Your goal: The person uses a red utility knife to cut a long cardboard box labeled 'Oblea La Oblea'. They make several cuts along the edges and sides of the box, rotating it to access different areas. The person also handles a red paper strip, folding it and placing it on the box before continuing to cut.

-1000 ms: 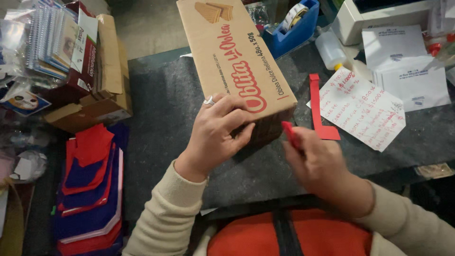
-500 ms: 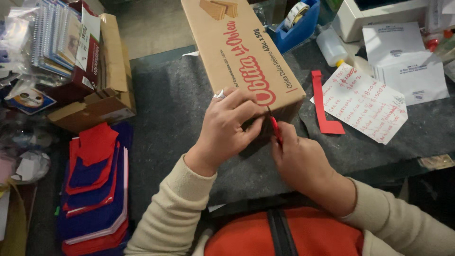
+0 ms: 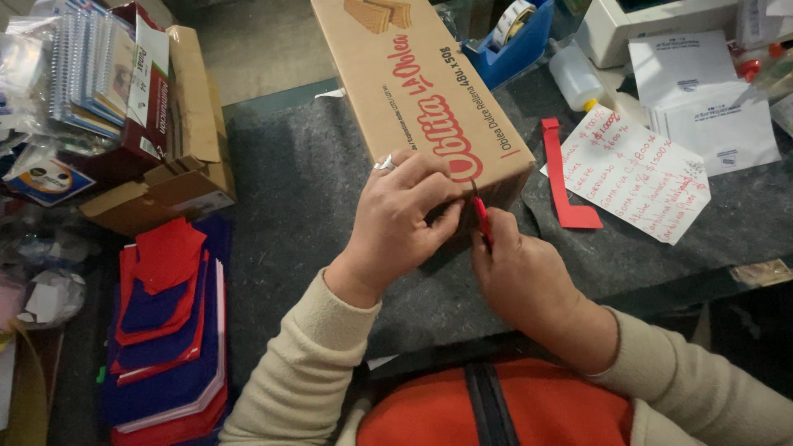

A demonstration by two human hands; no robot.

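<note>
A long brown cardboard box (image 3: 413,91) lies on a dark grey felt mat (image 3: 281,198). My left hand (image 3: 405,215), with a ring on one finger, presses down on the box's near end. My right hand (image 3: 516,268) holds a thin red-handled tool (image 3: 481,219) upright against the near edge of the box; its tip is hidden between my hands, and I cannot tell what kind of tool it is.
A red L-shaped paper strip (image 3: 566,177) and a handwritten white sheet (image 3: 636,173) lie to the right. Behind them are white envelopes (image 3: 702,99), a small glue bottle (image 3: 574,78) and a blue tape dispenser (image 3: 516,33). Stacked red and blue paper (image 3: 161,330) and spiral notebooks (image 3: 91,66) sit left.
My right hand moved left from beside the red strip to the box's near edge, bringing the red tool against it. My left hand stayed on the box.
</note>
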